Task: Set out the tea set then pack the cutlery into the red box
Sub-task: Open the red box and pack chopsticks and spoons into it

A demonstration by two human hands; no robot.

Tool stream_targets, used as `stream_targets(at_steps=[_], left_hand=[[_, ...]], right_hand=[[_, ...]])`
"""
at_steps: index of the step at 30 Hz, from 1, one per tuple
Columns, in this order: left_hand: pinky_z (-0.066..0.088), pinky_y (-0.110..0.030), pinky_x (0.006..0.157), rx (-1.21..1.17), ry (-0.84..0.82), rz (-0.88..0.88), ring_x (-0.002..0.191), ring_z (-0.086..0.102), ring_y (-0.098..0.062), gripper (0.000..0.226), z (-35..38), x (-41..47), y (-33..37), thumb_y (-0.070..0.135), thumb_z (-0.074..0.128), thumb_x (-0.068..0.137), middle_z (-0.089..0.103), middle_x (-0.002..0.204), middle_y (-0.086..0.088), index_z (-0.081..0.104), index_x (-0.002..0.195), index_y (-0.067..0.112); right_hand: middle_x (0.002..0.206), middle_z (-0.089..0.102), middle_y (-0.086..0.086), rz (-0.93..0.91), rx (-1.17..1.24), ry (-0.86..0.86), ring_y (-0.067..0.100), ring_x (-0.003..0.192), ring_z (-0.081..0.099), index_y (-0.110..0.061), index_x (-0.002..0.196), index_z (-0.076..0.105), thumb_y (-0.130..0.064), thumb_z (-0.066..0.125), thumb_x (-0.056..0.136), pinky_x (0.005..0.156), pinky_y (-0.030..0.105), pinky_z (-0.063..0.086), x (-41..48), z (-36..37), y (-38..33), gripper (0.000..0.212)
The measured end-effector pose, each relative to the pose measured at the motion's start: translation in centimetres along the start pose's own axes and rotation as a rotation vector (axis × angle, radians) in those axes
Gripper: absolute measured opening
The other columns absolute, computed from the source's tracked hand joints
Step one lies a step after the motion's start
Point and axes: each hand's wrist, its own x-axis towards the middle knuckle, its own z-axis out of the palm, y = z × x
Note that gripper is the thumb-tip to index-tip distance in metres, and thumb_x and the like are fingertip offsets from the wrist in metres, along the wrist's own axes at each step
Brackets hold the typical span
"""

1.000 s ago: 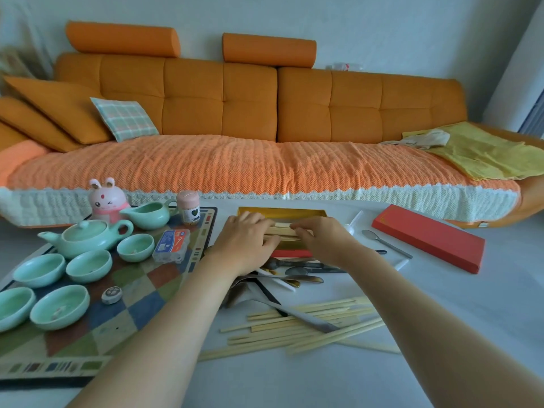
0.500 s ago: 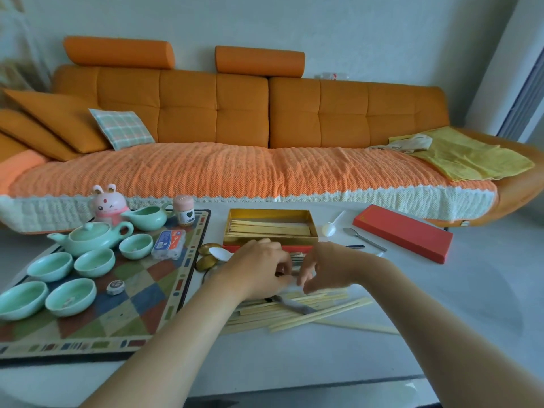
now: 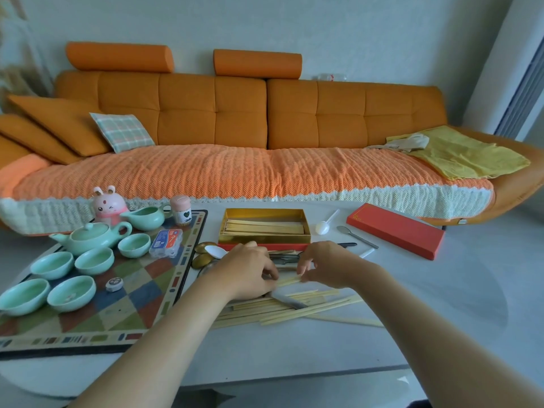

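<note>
Heart sign on pink jar (image 3: 181,210); other print illegible.

occlusion: your left hand (image 3: 250,272) covers the near ends of the chopsticks (image 3: 306,312) | knife (image 3: 290,301): far end lies under that hand | gold spoons (image 3: 203,254): partly behind it | checkered mat (image 3: 132,290) and nearest teacup (image 3: 23,295): cut by the left edge | plastic case (image 3: 166,242): label too small to read

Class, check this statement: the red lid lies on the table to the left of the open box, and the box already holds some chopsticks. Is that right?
Not quite. The head view shows the red lid to the right of the open box, not the left. The box does already hold some chopsticks.
</note>
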Motion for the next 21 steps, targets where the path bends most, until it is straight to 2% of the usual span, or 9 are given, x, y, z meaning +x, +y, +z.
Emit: stream_targets(at_steps=[2,5,8,12,14,16,18,21], left_hand=[[0.042,-0.037,0.090,-0.019,0.006,-0.009,0.102,0.043,-0.011,0.027,0.1,0.2,-0.1,0.051,0.057,0.086,0.054,0.099,0.019,0.072,0.106,0.040],[0.044,-0.037,0.090,-0.053,0.021,-0.037,0.102,0.044,-0.011,0.028,0.4,0.4,-0.4,0.050,0.057,0.086,0.054,0.100,0.018,0.069,0.109,0.040],[0.043,-0.031,0.085,-0.138,0.062,-0.051,0.098,0.047,-0.009,0.014,0.3,0.6,-0.1,0.042,0.059,0.091,0.056,0.097,0.018,0.069,0.101,0.039],[0.044,-0.024,0.065,-0.402,0.097,-0.114,0.078,0.060,-0.004,0.012,-0.5,1.2,-0.2,0.032,0.054,0.098,0.063,0.089,0.017,0.063,0.093,0.038],[0.051,-0.029,0.074,-0.477,0.116,-0.149,0.085,0.061,-0.005,0.009,-1.0,1.6,-0.7,0.040,0.052,0.098,0.063,0.095,0.017,0.061,0.099,0.040],[0.050,-0.032,0.082,-0.492,0.092,-0.169,0.091,0.059,-0.006,0.016,-1.6,2.0,-1.1,0.046,0.051,0.097,0.063,0.098,0.017,0.061,0.108,0.040],[0.048,-0.029,0.072,-0.489,0.064,-0.160,0.078,0.061,-0.007,0.017,-1.9,2.5,-1.5,0.041,0.051,0.099,0.067,0.092,0.013,0.063,0.109,0.036],[0.038,-0.021,0.051,-0.424,0.126,-0.176,0.047,0.047,-0.001,0.017,-2.6,3.4,-2.5,0.034,0.049,0.101,0.068,0.083,0.009,0.066,0.105,0.032]], right_hand=[[0.097,0.064,-0.014,0.017,0.007,-0.008,0.008,0.091,0.059,-0.034,0.090,0.068,-0.031,0.068,0.089,0.080,0.026,0.048,-0.1,-0.1,0.1,0.003],[0.097,0.061,-0.015,0.033,0.028,0.012,0.011,0.095,0.059,-0.035,0.092,0.065,-0.023,0.057,0.094,0.085,0.026,0.048,-0.4,-0.6,0.5,0.014],[0.104,0.065,-0.011,0.037,0.020,0.104,0.015,0.099,0.060,-0.032,0.101,0.069,-0.013,0.047,0.096,0.090,0.029,0.045,-0.4,-1.2,0.7,0.030],[0.087,0.056,-0.015,0.045,0.034,0.236,0.018,0.089,0.059,-0.030,0.099,0.073,-0.007,0.041,0.090,0.073,0.028,0.040,-0.1,-1.5,0.7,0.040],[0.085,0.055,-0.014,0.031,0.035,0.309,0.019,0.086,0.058,-0.029,0.096,0.073,-0.007,0.042,0.087,0.072,0.030,0.041,0.3,-1.6,1.0,0.039],[0.087,0.059,-0.010,0.026,0.015,0.374,0.017,0.083,0.057,-0.027,0.095,0.072,-0.008,0.043,0.086,0.073,0.030,0.038,1.0,-1.7,1.3,0.036],[0.090,0.061,-0.006,0.032,0.045,0.430,0.018,0.084,0.056,-0.025,0.096,0.072,-0.007,0.044,0.086,0.072,0.030,0.037,1.8,-1.9,1.4,0.035],[0.094,0.058,-0.003,0.022,0.138,0.452,0.015,0.086,0.054,-0.022,0.100,0.071,-0.001,0.041,0.085,0.068,0.028,0.037,3.2,-2.1,1.2,0.040]])
